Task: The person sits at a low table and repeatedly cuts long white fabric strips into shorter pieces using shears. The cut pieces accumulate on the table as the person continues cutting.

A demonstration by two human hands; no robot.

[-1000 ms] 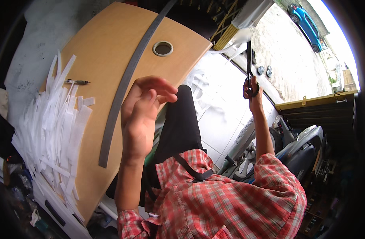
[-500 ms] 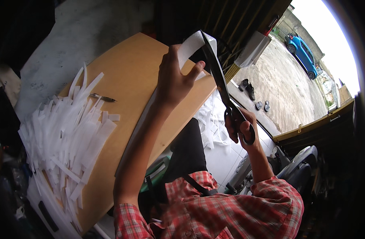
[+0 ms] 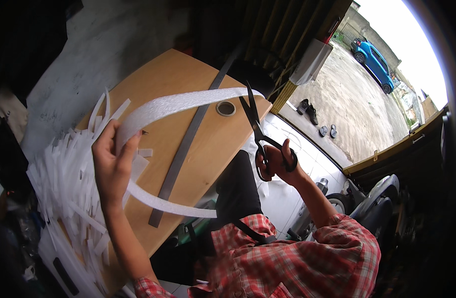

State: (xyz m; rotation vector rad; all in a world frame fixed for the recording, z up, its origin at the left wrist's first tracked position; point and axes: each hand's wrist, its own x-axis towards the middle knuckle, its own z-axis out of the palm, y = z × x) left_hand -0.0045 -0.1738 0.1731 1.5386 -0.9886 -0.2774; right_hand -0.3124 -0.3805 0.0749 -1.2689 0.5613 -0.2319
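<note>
A long white foam strip is pinched between the thumb and fingers of my left hand, at the left side of the wooden table. One length arches over the table to the right; its other end hangs down past my wrist toward my lap. My right hand grips black scissors by the handles, beyond the table's right edge. Their blades are parted, with the strip's far end at the tips; whether it lies between them I cannot tell. Beneath the arch lie a flat grey bar and a small ring.
A heap of cut white strips covers the table's left side. More white pieces lie on the tiled floor to the right. A motorbike stands at lower right; shoes and a blue car are outside the doorway.
My left hand has moved left and nearer, drawing the strip out into a long arch. The scissors have opened and come left and lower. The grey bar and the ring are now uncovered.
</note>
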